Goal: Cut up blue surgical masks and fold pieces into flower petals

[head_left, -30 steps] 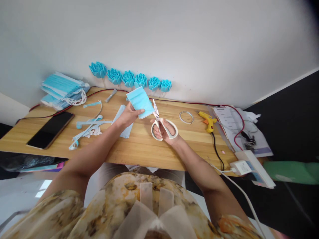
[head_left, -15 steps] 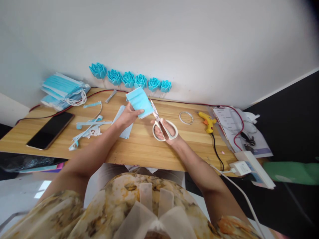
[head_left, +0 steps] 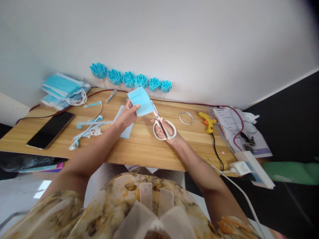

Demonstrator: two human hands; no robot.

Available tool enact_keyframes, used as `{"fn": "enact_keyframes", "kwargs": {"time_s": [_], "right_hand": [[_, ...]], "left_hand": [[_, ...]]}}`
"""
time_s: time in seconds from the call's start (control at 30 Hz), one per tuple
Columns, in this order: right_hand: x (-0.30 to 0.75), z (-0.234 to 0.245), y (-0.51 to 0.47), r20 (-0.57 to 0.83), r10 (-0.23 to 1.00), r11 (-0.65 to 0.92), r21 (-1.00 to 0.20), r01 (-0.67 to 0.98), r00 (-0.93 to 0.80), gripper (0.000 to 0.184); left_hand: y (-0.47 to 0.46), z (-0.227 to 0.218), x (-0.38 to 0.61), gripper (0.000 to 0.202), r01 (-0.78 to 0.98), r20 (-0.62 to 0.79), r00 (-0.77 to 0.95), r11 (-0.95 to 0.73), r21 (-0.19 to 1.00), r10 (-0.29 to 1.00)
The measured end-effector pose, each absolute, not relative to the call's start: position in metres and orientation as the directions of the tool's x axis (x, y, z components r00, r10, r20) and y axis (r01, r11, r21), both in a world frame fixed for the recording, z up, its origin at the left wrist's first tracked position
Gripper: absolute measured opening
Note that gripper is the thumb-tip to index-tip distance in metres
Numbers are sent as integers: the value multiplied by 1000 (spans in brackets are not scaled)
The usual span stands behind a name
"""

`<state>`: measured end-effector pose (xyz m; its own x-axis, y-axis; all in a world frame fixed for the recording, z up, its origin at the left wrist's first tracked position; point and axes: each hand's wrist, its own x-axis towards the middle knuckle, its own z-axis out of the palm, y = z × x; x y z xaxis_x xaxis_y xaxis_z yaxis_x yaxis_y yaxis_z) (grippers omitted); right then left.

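My left hand [head_left: 128, 114] pinches a blue square cut from face mask fabric [head_left: 141, 100], thumb on top, held above the wooden desk. In my right hand [head_left: 168, 131] is a pair of scissors [head_left: 159, 119] with cream handles, fingers through the loops. The blades point up and away from me, nearly closed, along the right edge of the square. Under my left wrist lie more pale blue mask pieces [head_left: 127, 131]. To the left are cut blue and white strips [head_left: 93, 123] and scraps.
Blue fabric flowers [head_left: 128, 79] line the wall at the back. A mask stack [head_left: 61, 87] and a phone [head_left: 51, 130] lie left. Rightward are a wire ring [head_left: 186, 118], a yellow glue gun [head_left: 208, 122], papers [head_left: 224, 116] and a power strip [head_left: 254, 169]. Cables cross the desk.
The scissors' handles have come closer together and the blades have closed further. My left hand has turned the blue square slightly and moved it a little to the right.
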<state>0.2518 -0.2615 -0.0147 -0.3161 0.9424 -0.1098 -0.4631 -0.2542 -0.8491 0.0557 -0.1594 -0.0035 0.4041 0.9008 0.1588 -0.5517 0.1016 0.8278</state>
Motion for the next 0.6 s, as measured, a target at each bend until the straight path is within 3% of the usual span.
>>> {"fn": "enact_keyframes", "kwargs": {"time_s": [0.6], "right_hand": [[246,-12,-264,-52,899,-249,-878,-410,-434,61]], "left_hand": [[-152,-12,60,70,-528,128,218,7,849,967]]}}
